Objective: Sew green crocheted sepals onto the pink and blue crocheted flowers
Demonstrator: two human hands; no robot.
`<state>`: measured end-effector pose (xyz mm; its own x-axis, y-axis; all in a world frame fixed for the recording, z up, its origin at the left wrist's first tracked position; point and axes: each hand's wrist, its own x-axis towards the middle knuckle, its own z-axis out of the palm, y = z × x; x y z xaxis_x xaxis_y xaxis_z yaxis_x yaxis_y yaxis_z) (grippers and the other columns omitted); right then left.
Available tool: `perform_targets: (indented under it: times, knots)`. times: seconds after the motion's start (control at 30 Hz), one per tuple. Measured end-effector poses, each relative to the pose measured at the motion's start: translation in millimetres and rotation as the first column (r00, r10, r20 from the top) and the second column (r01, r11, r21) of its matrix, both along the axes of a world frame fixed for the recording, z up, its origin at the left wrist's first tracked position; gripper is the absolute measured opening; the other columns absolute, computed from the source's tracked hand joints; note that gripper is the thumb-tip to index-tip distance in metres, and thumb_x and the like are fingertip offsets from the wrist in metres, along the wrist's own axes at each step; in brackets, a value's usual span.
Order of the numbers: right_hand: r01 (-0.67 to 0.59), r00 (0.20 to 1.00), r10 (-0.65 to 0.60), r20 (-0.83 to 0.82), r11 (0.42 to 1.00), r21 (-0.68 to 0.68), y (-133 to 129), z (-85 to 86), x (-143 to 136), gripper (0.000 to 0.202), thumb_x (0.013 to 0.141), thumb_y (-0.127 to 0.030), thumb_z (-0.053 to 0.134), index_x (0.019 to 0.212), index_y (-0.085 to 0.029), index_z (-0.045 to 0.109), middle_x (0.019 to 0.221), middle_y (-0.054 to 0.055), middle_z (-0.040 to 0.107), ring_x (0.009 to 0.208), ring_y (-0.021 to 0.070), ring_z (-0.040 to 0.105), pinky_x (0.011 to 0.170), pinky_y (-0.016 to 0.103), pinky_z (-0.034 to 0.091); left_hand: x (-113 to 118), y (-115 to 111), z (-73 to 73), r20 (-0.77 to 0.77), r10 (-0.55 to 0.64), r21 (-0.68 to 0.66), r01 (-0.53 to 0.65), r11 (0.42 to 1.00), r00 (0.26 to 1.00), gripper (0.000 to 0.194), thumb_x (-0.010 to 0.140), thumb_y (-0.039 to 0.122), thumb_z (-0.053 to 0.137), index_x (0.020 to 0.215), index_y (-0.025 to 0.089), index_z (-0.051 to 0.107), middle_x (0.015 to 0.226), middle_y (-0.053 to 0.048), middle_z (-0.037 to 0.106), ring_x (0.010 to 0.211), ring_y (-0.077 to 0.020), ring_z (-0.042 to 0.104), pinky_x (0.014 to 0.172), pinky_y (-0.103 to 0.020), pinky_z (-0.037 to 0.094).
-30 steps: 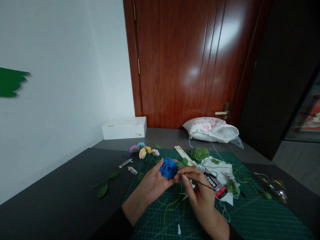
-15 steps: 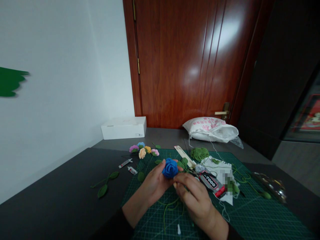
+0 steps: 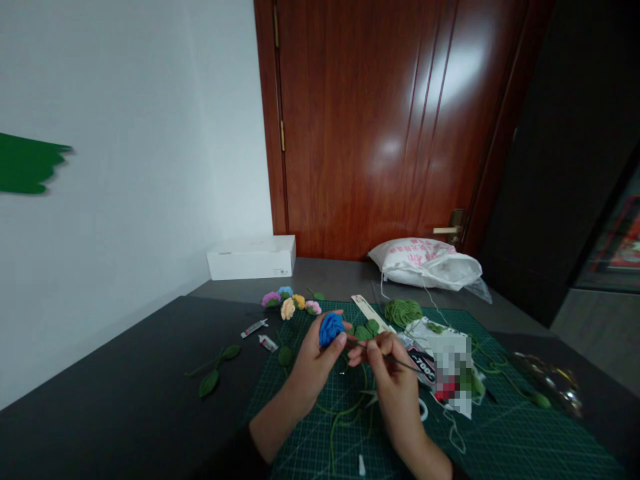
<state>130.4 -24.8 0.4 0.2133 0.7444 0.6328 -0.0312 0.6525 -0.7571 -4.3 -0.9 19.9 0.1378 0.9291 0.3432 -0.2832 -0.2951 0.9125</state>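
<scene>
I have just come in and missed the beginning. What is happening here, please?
Above a green cutting mat, a person's left hand holds a blue flower; the right hand holds a thin dark rod close to it. Whether the two are joined, I cannot tell. Smaller flowers and two tubes lie to the left.

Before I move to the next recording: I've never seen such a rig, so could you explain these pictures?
There is no machine here: a person works, wearing the one camera on their head, which looks forward and down. The bare left hand holds a blue crocheted rose; the bare right hand grips a thin dark rod, its exact kind unclear. A green cutting mat lies on the dark table. Also there: small crocheted flowers, green yarn, two small tubes and a white box.
</scene>
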Motion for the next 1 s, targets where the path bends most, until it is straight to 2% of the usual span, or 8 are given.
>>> perform_targets:
  times: [0.1,0.23,0.3,0.47,0.6,0.77,0.87,1.0]
  knots:
    - [-0.224,0.954,0.185,-0.238,0.963,-0.149,-1.1,-1.7,-6.6,0.028,0.094,-0.035,0.061,0.071,-0.023,0.049,0.072,-0.002,0.061,0.067,0.0144,0.064,0.064,0.028,0.052,-1.0,0.0,-0.1,-0.142,0.200,0.135,-0.181,0.974,0.969,0.032,0.087,0.031,0.069,0.115,0.019,0.061,0.100,-0.007,0.071,0.083,-0.0190,0.069,0.083,-0.035,0.053]
    - [-0.402,0.884,0.320,-0.341,0.892,-0.207,-1.4,-1.4,-8.1,0.027,0.089,-0.045,0.065,0.080,-0.023,0.055,0.075,0.001,0.065,0.066,0.0162,0.064,0.058,0.028,0.052,-2.5,4.5,1.2,0.008,0.173,0.066,-0.173,0.983,0.985,0.032,0.088,0.034,0.066,0.115,0.019,0.058,0.093,-0.005,0.067,0.056,-0.0115,0.060,0.049,-0.025,0.049]
    - [-0.436,0.871,0.341,-0.353,0.868,-0.238,1.1,-0.7,-3.9,0.028,0.087,-0.049,0.066,0.092,-0.023,0.056,0.073,0.000,0.064,0.058,0.0151,0.061,0.050,0.026,0.048,-7.9,10.5,3.5,0.088,0.181,0.050,-0.186,0.981,0.980,0.033,0.087,0.033,0.068,0.113,0.018,0.057,0.091,-0.004,0.066,0.052,-0.0093,0.056,0.043,-0.022,0.045]
    - [-0.182,0.983,0.163,-0.088,0.937,-0.298,13.3,0.8,20.9,0.036,0.092,-0.058,0.053,0.099,-0.022,0.055,0.060,-0.005,0.053,0.043,0.0114,0.045,0.038,0.021,0.035,-31.7,26.1,12.5,0.090,0.219,0.120,-0.229,0.966,0.971,0.030,0.085,0.030,0.069,0.110,0.017,0.058,0.089,-0.003,0.066,0.052,-0.0096,0.057,0.045,-0.023,0.048]
    - [-0.126,0.977,0.169,0.128,0.948,-0.292,15.7,3.4,36.9,0.027,0.085,-0.047,0.069,0.081,-0.020,0.065,0.059,-0.001,0.058,0.048,0.0141,0.051,0.044,0.023,0.038,-38.0,26.0,15.7,-0.040,0.207,0.165,-0.198,0.966,0.978,0.031,0.088,0.029,0.067,0.115,0.016,0.059,0.093,-0.005,0.067,0.053,-0.0094,0.059,0.049,-0.023,0.050]
    - [0.112,0.749,-0.051,0.661,0.992,-0.051,6.4,-3.2,25.8,0.017,0.097,-0.031,0.050,0.093,-0.025,0.066,0.079,0.002,0.071,0.070,0.0224,0.068,0.063,0.030,0.046,-27.4,17.3,8.0,-0.161,0.151,0.220,-0.114,0.969,0.975,0.039,0.090,0.030,0.065,0.125,0.018,0.057,0.104,-0.009,0.066,0.062,-0.0128,0.061,0.057,-0.027,0.052]
    - [0.181,0.738,-0.115,0.665,0.983,-0.032,3.9,-10.3,14.3,0.016,0.098,-0.028,0.044,0.101,-0.024,0.060,0.080,0.003,0.071,0.068,0.0228,0.068,0.062,0.030,0.045,-22.5,13.9,-0.4,-0.182,0.162,0.235,-0.117,0.965,0.970,0.038,0.091,0.031,0.063,0.125,0.020,0.050,0.110,-0.010,0.064,0.065,-0.0140,0.062,0.062,-0.029,0.053]
    - [0.095,0.867,0.003,0.498,0.980,-0.172,4.6,-13.0,9.3,0.015,0.096,-0.034,0.050,0.087,-0.023,0.055,0.071,0.000,0.062,0.058,0.0183,0.059,0.057,0.027,0.039,-22.4,13.3,-6.9,-0.148,0.228,0.282,-0.180,0.942,0.962,0.035,0.089,0.029,0.066,0.118,0.021,0.048,0.123,-0.013,0.059,0.083,-0.0187,0.064,0.078,-0.035,0.053]
